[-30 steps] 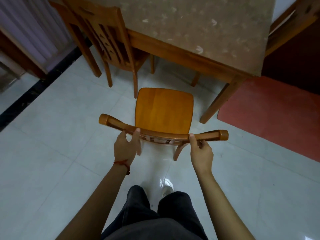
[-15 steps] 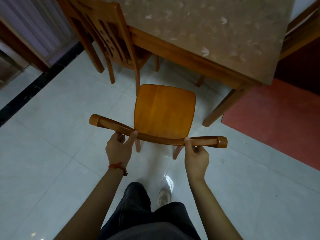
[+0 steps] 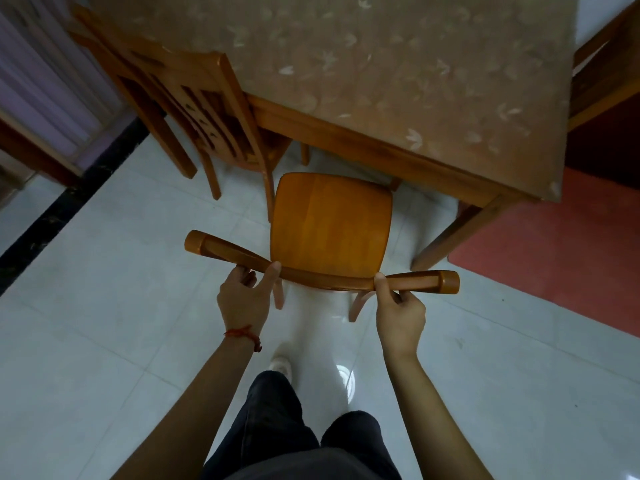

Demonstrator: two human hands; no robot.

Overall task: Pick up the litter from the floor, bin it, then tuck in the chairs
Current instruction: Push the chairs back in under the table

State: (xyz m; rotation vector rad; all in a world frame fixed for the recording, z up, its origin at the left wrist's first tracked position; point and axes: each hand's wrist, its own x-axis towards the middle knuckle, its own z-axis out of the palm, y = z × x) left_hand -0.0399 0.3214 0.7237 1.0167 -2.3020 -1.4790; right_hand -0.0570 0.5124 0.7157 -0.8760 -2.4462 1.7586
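An orange wooden chair (image 3: 330, 223) stands in front of me, its seat facing the table (image 3: 381, 81). My left hand (image 3: 244, 297) grips the curved top rail of its backrest left of centre, thumb on top. My right hand (image 3: 398, 311) grips the same rail right of centre. The front edge of the seat lies just at the table's near edge. No litter shows on the floor.
A second wooden chair (image 3: 194, 109) stands tucked at the table's left side. A table leg (image 3: 450, 237) stands right of the held chair. A red mat (image 3: 561, 251) covers the floor at right. White tiles surround me, with a black strip (image 3: 52, 220) at left.
The chair has moved forward toward the table with both hands on its rail, and I have stepped closer. The seat front now reaches the table edge.
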